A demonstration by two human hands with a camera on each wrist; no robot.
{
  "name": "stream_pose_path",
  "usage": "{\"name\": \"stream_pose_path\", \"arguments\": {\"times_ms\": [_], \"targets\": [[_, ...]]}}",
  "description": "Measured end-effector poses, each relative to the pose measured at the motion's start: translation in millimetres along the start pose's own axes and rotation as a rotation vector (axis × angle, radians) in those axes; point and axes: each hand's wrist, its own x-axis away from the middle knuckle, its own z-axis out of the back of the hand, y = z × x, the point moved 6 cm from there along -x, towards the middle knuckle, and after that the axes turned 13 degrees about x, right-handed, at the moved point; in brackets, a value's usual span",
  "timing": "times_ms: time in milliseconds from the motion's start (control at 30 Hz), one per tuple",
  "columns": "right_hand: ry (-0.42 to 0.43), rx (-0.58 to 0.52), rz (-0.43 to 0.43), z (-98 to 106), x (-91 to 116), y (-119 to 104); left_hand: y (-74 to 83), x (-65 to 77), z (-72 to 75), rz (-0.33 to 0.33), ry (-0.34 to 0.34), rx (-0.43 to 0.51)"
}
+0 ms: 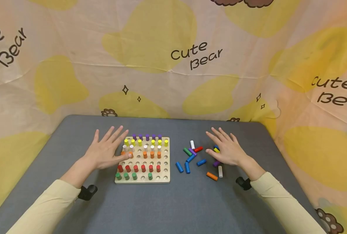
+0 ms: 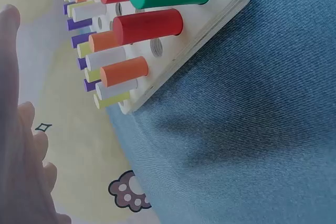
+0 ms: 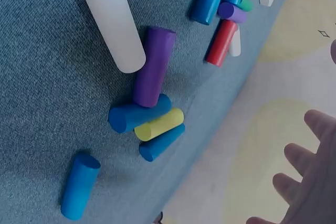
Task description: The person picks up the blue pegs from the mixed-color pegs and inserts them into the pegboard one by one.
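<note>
A pale pegboard (image 1: 141, 182) lies on the table, with pegs standing in purple, yellow, white, orange, red and green rows; one row shows bare holes. Above its left side my left hand (image 1: 104, 154) is spread with straight fingers, holding nothing, its thumb overlapping an orange peg in the head view. My right hand (image 1: 229, 151) is likewise spread and holds nothing, over loose pegs to the right. Beneath and beside it lie a white peg (image 3: 114, 24), a purple peg (image 3: 153, 66), a yellow peg (image 3: 159, 124) and several blue pegs (image 3: 80, 186).
Between the board and my right hand lie more loose pegs, among them a red peg (image 1: 198, 149), a green peg (image 1: 187, 151) and a blue peg (image 1: 179, 167). An orange peg (image 1: 212, 176) lies nearer. Patterned cloth (image 1: 150, 107) hangs behind the grey table (image 1: 173, 208).
</note>
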Motion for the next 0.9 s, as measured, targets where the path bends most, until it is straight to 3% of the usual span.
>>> {"name": "stream_pose_path", "arguments": {"times_ms": [567, 900], "targets": [[0.159, -0.020, 0.117, 1, 2, -21, -7.2, 9.4, -4.0, -0.007, 0.076, 0.078], [0.163, -0.072, 0.131, -6, 4, -36, -10.9, 23.3, -9.8, -0.020, 0.143, 0.166]]}}
